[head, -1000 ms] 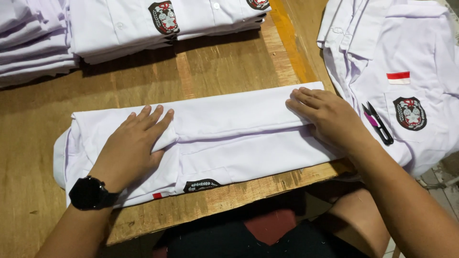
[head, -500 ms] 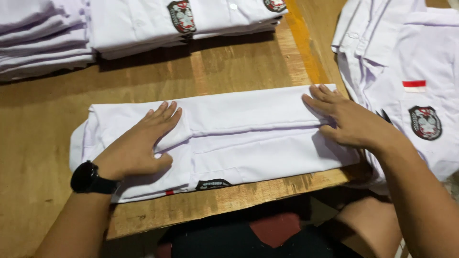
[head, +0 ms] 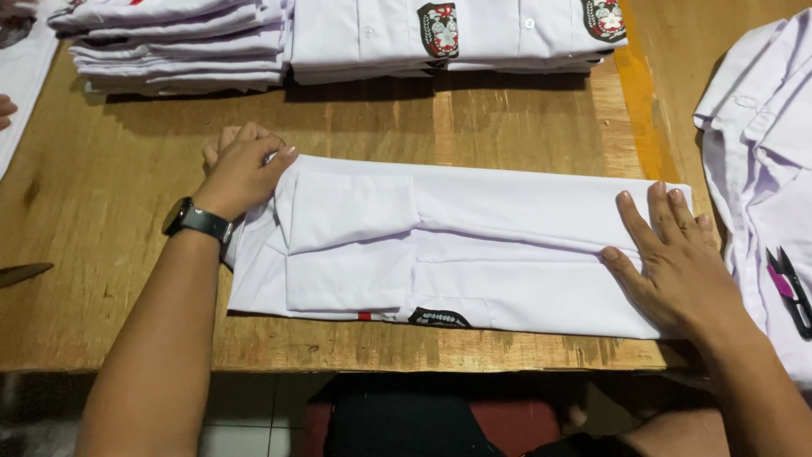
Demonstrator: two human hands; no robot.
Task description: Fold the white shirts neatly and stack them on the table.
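Note:
A white shirt (head: 474, 245), folded into a long strip, lies across the wooden table (head: 507, 118) in front of me. A small dark badge shows at its near edge. My left hand (head: 241, 169), with a black watch on the wrist, grips the shirt's left end with curled fingers. My right hand (head: 672, 254) lies flat, fingers spread, pressing down the shirt's right end.
Stacks of folded white shirts with crests (head: 440, 34) and more folded white cloth (head: 178, 46) line the far edge. Unfolded white shirts (head: 761, 152) lie at the right, with small black and pink snips (head: 791, 283) on them. Another person's fingers (head: 5, 110) show at far left.
My left hand slid from lying flat on the shirt's middle-left to its left end and closed on it. The right hand moved to the right end.

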